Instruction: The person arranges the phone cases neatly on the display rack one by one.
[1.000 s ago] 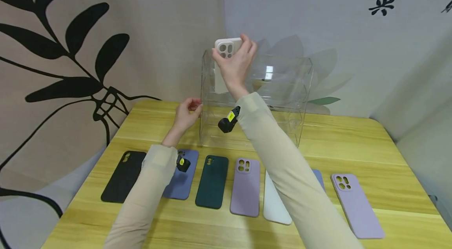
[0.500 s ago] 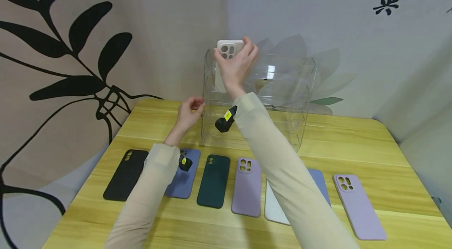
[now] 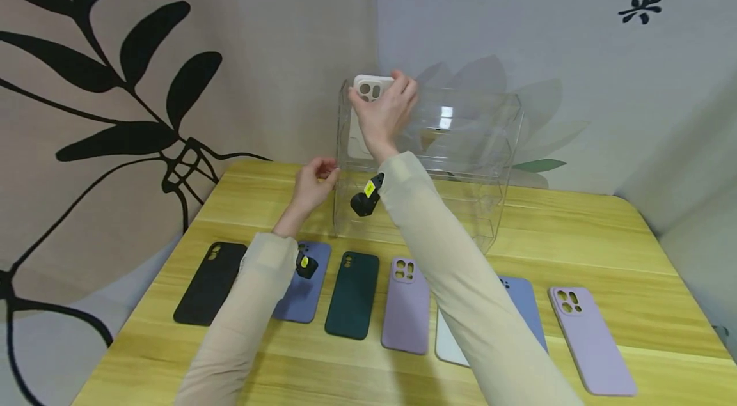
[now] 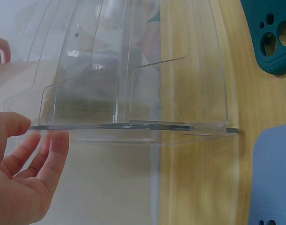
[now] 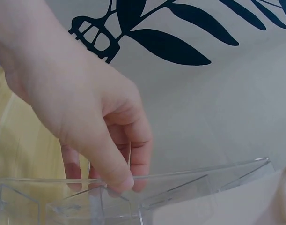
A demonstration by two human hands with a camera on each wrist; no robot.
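Note:
In the head view my right hand [image 3: 384, 110] holds an off-white phone case [image 3: 356, 137] upright by its upper end, near the camera cutouts. The case's lower part is at the upper left section of a clear acrylic display stand [image 3: 463, 115]. My left hand [image 3: 313, 185] pinches the stand's left side edge, thumb on one face and fingers on the other, as the left wrist view shows of that hand [image 4: 28, 171]. The right wrist view catches the left hand [image 5: 93, 110] on the clear edge, with part of the off-white case [image 5: 217, 206] below right.
Across the wooden table [image 3: 576, 233] lie several phone cases: black [image 3: 208, 284], blue-violet [image 3: 308, 297], dark green [image 3: 352, 297], mauve [image 3: 405, 313], white [image 3: 449, 342], blue [image 3: 526, 307] and lilac [image 3: 593, 342]. A printed curtain [image 3: 288, 41] hangs behind the stand.
My right hand has lowered the off-white phone case a little against the stand. The left hand stays on the stand's side edge. The head view has shifted slightly.

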